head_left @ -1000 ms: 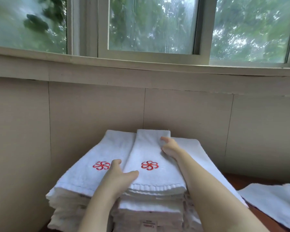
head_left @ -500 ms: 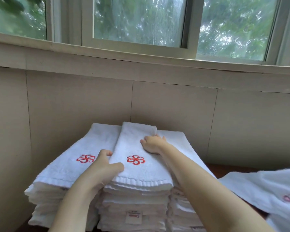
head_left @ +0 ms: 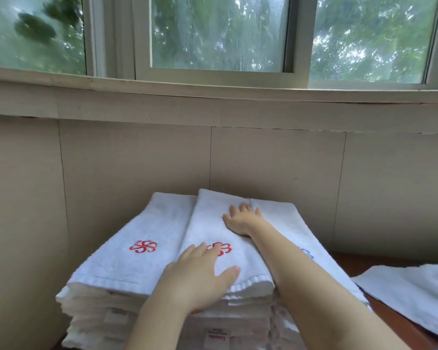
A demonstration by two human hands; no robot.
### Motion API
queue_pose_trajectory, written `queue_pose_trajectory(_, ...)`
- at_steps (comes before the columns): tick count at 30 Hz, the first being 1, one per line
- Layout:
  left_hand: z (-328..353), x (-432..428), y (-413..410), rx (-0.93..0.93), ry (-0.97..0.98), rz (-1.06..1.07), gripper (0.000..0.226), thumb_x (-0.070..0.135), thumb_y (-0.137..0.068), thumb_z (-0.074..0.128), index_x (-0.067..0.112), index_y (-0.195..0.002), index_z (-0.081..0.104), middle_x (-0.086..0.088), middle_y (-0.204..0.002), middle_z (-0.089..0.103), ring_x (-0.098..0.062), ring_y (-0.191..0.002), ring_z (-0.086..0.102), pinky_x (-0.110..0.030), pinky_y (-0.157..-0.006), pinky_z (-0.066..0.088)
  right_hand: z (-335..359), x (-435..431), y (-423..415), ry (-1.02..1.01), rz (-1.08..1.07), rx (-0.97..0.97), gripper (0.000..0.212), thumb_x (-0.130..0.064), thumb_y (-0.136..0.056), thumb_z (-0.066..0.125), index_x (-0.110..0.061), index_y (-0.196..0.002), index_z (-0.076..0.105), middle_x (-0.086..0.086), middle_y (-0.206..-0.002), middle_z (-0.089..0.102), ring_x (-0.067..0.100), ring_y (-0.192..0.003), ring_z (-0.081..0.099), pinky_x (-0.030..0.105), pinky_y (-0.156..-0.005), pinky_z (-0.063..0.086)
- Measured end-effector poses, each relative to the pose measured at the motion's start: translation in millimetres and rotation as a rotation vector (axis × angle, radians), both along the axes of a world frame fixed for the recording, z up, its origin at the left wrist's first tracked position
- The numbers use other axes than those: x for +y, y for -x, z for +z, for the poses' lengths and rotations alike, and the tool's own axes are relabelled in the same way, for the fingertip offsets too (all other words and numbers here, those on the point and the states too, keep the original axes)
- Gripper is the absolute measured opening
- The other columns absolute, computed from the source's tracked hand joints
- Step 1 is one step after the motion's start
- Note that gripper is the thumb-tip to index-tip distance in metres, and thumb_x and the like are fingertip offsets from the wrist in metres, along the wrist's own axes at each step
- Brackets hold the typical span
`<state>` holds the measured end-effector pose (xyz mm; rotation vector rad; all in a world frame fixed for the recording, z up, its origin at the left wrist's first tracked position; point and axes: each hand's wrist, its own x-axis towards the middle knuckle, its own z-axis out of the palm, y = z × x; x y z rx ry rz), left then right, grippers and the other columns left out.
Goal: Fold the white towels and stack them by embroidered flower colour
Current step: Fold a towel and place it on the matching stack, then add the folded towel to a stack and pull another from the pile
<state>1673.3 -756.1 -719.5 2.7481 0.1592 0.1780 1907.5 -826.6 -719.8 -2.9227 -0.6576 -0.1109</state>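
Both hands lie flat on cloth, fingers straight, gripping nothing. My left hand (head_left: 200,276) presses the near end of the top towel (head_left: 208,218), fingertips over part of its red flower (head_left: 221,248). My right hand (head_left: 240,219) is spread on the far end, by the right fold line.

That towel, folded long, tops the mid stack (head_left: 238,324), against the wall (head_left: 137,160).

Handling, my read: thick terry that is light, soft and limp, w/ no stiffness to carry its own shape. Lifted by one corner it would prob. sag and unfold. It is grippy, not slippery, so any slide may drag the layer below. Best hold looks like both long edges, or palms under the ribbed near hem.

The L stack (head_left: 127,261), also red-flowered, touches it along one side. The R stack (head_left: 283,218), w/ a blue flower (head_left: 307,253) half hidden by my forearm, touches the other.

Room is tight: the wall sits close behind and at left. The near hem sits at the stack front, and the piles are tall, so a hard push could tip them. Open space is to the right, over the brown surface (head_left: 352,261), toward a loose towel (head_left: 415,291).
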Motion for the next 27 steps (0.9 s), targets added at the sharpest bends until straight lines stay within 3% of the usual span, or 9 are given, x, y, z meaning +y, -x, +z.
queue_pose_trajectory(4, -1.0, -3.5, -2.5, 0.122, -0.067, -0.003, 0.051, 0.053, -0.097, 0.026, 0.056, -0.144, 0.009, 0.008, -0.161, -0.008, -0.014, -0.147, -0.012, -0.055, -0.114, -0.006, 3.8, -11.6, 36.2, -0.029, 0.18, 0.081, 0.041, -0.04, -0.098, 0.025, -0.016, -0.126, 0.044, 0.013, -0.139, 0.038, 0.025, -0.136, 0.027, 0.046, -0.113, 0.014)
queue_pose_trajectory(8, 7.0, -26.5, 10.3, 0.009, -0.005, -0.173, 0.068, 0.005, -0.09, 0.031, 0.056, -0.134, 0.039, 0.016, -0.155, 0.014, -0.006, -0.145, 0.001, -0.055, -0.111, -0.015, 0.4, -34.8, 86.9, -0.108, 0.338, 0.138, 0.018, -0.025, -0.101, 0.03, -0.013, -0.096, 0.042, 0.007, -0.102, 0.041, 0.029, -0.116, 0.04, 0.041, -0.096, 0.028)
queue_pose_trajectory(11, 3.8, -46.3, 30.1, -0.092, -0.02, -0.21, 0.081, -0.01, -0.076, 0.03, 0.049, -0.126, 0.053, 0.015, -0.148, 0.023, -0.002, -0.141, 0.013, -0.044, -0.116, -0.013, 3.6, -66.5, 122.2, -0.169, 0.353, 0.19, 0.033, -0.019, -0.103, 0.028, 0.001, -0.122, 0.047, 0.017, -0.124, 0.046, 0.032, -0.126, 0.035, 0.035, -0.097, 0.024)
queue_pose_trajectory(13, -1.7, -53.2, 43.5, -0.122, -0.016, -0.236, 0.079, -0.013, -0.069, 0.031, 0.043, -0.114, 0.065, 0.013, -0.146, 0.027, 0.001, -0.139, 0.015, -0.04, -0.117, -0.012, 6.0, -89.2, 143.8, -0.17, 0.347, 0.235, 0.043, -0.021, -0.104, 0.028, 0.001, -0.139, 0.036, 0.021, -0.146, 0.033, 0.031, -0.136, 0.029, 0.031, -0.103, 0.019)
queue_pose_trajectory(15, -5.1, -62.2, 56.7, -0.122, 0.0, -0.255, 0.073, -0.012, -0.068, 0.033, 0.037, -0.107, 0.07, 0.013, -0.146, 0.029, 0.001, -0.139, 0.017, -0.035, -0.118, -0.008, 7.7, -110.4, 163.5, -0.131, 0.356, 0.247, 0.049, -0.026, -0.104, 0.03, -0.01, -0.15, 0.025, 0.012, -0.158, 0.018, 0.024, -0.143, 0.022, 0.026, -0.11, 0.016)
queue_pose_trajectory(17, -6.0, -73.2, 68.1, -0.152, 0.04, -0.259, 0.065, -0.01, -0.072, 0.036, 0.032, -0.108, 0.07, 0.012, -0.141, 0.039, -0.003, -0.134, 0.028, -0.02, -0.114, 0.011, 12.0, -134.9, 181.1, -0.073, 0.367, 0.236, 0.048, -0.028, -0.103, 0.033, -0.023, -0.15, 0.029, 0.0, -0.158, 0.022, 0.018, -0.142, 0.027, 0.026, -0.112, 0.02)
queue_pose_trajectory(19, -4.2, -85.6, 79.0, -0.125, 0.115, -0.258, 0.06, -0.008, -0.076, 0.036, 0.029, -0.108, 0.071, 0.009, -0.126, 0.054, -0.006, -0.122, 0.044, -0.009, -0.097, 0.027, 17.7, -164.0, 199.1, -0.022, 0.375, 0.23, 0.041, -0.029, -0.101, 0.037, -0.026, -0.142, 0.043, 0.0, -0.15, 0.04, 0.02, -0.135, 0.039, 0.029, -0.109, 0.029)
queue_pose_trajectory(22, -5.5, -111.4, 97.6, -0.091, 0.217, -0.267, 0.054, -0.005, -0.082, 0.035, 0.028, -0.106, 0.071, 0.009, -0.11, 0.061, -0.001, -0.1, 0.052, 0.004, -0.075, 0.029, 20.7, -222.2, 224.8, 0.039, 0.302, 0.218, 0.038, -0.029, -0.1, 0.041, -0.027, -0.135, 0.052, -0.004, -0.144, 0.047, 0.016, -0.132, 0.043, 0.025, -0.107, 0.031)
queue_pose_trajectory(27, -25.7, -175.2, 120.9, -0.134, 0.391, -0.256, 0.048, -0.001, -0.087, 0.041, 0.04, -0.086, 0.066, 0.02, -0.095, 0.066, 0.008, -0.089, 0.058, 0.0, -0.073, 0.038, 14.3, -351.4, 252.3, 0.067, -0.011, 0.204, 0.038, -0.022, -0.099, 0.039, -0.026, -0.132, 0.054, -0.008, -0.139, 0.052, 0.014, -0.128, 0.046, 0.023, -0.103, 0.032)
